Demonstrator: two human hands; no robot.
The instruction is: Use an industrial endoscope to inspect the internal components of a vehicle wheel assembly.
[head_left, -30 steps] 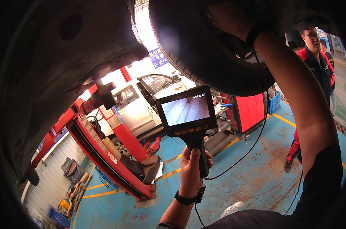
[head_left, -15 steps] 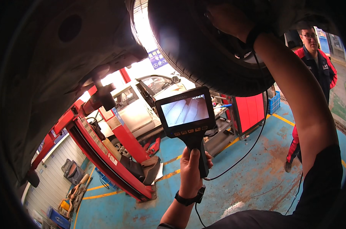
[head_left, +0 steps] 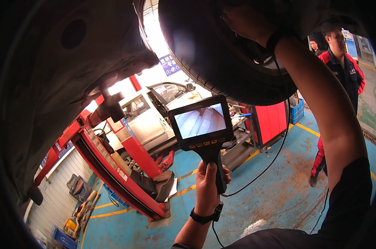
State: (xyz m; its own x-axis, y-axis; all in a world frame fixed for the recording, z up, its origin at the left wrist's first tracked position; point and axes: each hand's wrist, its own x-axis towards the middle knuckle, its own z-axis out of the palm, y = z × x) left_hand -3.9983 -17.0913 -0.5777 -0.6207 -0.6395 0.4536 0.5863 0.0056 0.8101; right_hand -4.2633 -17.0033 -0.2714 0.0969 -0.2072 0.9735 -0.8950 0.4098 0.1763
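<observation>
While left hand [head_left: 208,186] grips inspection scope [head_left: 201,124], right hand [head_left: 248,20] behind tyre [head_left: 212,54]

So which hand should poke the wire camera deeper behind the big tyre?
Probably the right hand. It is already up behind the tyre, where the black cable leads. The left hand is lower down, gripping the handle of the inspection screen, so it is busy.
</observation>
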